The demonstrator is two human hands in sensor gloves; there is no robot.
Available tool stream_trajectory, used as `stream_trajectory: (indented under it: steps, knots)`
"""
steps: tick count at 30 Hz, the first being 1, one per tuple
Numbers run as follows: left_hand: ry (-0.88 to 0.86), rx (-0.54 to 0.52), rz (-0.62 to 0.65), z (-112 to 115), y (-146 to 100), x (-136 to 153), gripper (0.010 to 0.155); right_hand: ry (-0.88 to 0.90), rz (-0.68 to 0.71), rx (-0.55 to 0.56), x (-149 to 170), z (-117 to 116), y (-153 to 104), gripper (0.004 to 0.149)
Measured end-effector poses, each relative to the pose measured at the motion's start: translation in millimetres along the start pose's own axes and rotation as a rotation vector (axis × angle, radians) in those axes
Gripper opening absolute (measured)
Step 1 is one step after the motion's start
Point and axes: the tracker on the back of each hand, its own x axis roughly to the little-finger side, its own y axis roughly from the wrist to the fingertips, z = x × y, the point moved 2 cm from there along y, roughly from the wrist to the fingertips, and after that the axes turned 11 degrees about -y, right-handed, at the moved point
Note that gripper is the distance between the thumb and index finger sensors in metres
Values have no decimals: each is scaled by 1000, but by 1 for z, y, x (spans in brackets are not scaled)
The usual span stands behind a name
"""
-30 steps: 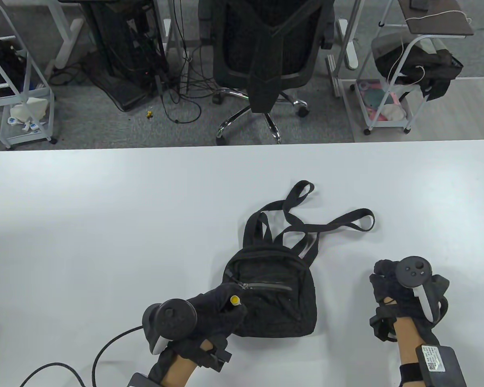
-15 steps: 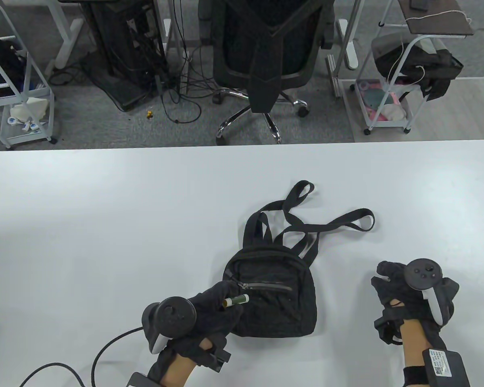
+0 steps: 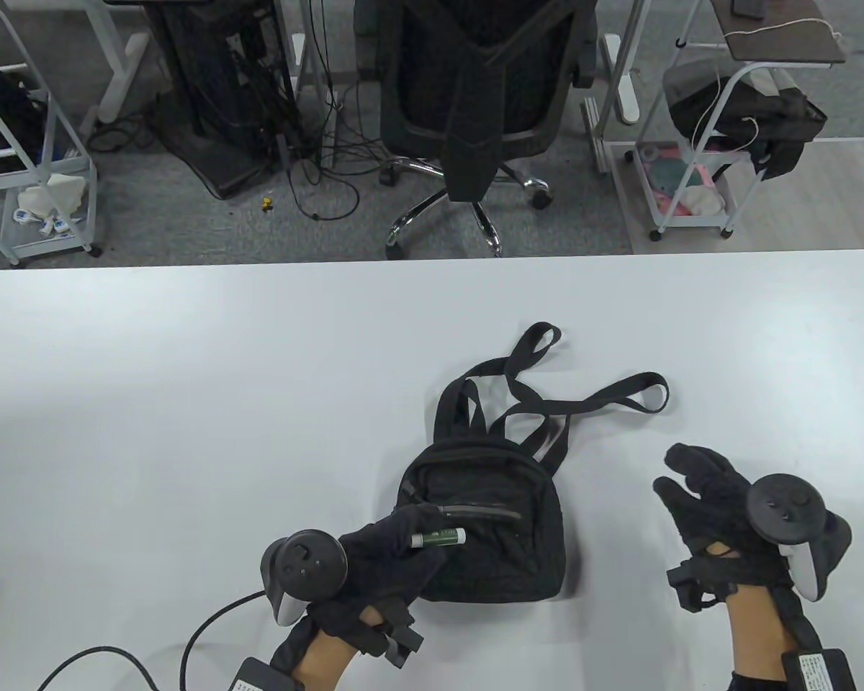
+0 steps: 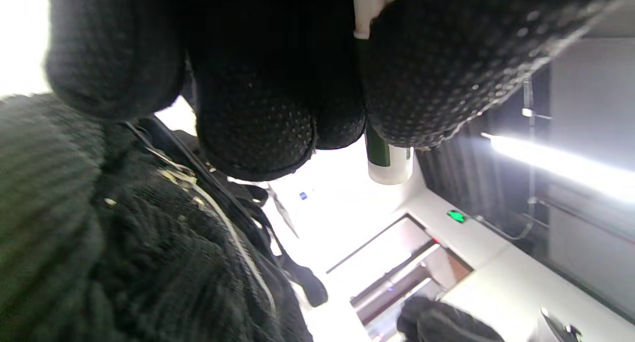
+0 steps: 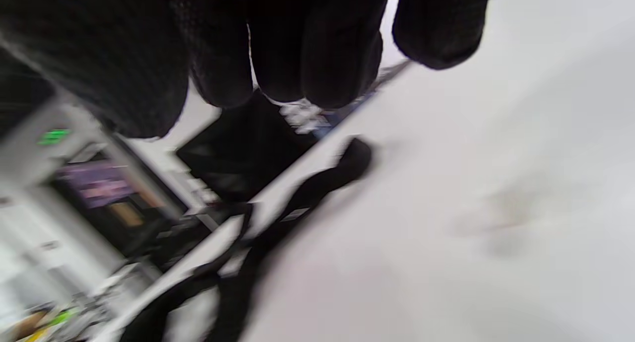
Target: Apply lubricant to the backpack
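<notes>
A small black backpack (image 3: 500, 533) lies flat on the white table (image 3: 187, 403), straps (image 3: 583, 403) spread toward the far edge, front zipper (image 3: 479, 512) facing up. My left hand (image 3: 396, 554) rests over the backpack's near left corner and grips a green lubricant stick (image 3: 439, 537) with a white end, lying sideways and pointing right just below the zipper. The left wrist view shows the stick (image 4: 387, 158) between gloved fingers (image 4: 446, 74) above the backpack fabric (image 4: 124, 262). My right hand (image 3: 698, 482) is empty, fingers spread, right of the backpack. Its fingers (image 5: 317, 49) hang over the bare table.
A black office chair (image 3: 475, 93) stands beyond the table's far edge, with wire carts (image 3: 720, 129) and cables on the floor. A black cable (image 3: 115, 655) runs from my left wrist across the near left table.
My left hand has tipped the stick from end-on to lying sideways, pointing right near the zipper. My right hand has shifted right and opened its fingers.
</notes>
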Motion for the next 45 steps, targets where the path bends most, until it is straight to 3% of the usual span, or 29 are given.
stream_trajectory:
  steps: [4,7,11,26,32,39,43,45]
  knots:
    - [-40,31,57,6,-1,-6,55,108,275,-62,-64,-19,-27,52]
    - [-87,50,77,11,-1,-9,55,198,400,-146,-93,-36,-46,52]
    - [-124,86,90,21,-1,-12,55,242,488,-170,-117,-52,-65,55]
    - [-193,146,82,35,0,-10,54,248,511,-246,-125,-68,-71,49]
    - [-193,132,89,34,0,-10,54,231,525,-222,-124,-67,-72,58]
    - [-216,136,88,35,0,-11,54,234,528,-272,-125,-73,-72,48]
    - [-209,130,88,34,0,-11,54,243,522,-275,-122,-75,-72,60]
    - [-208,131,88,34,0,-11,54,245,520,-267,-122,-75,-71,59]
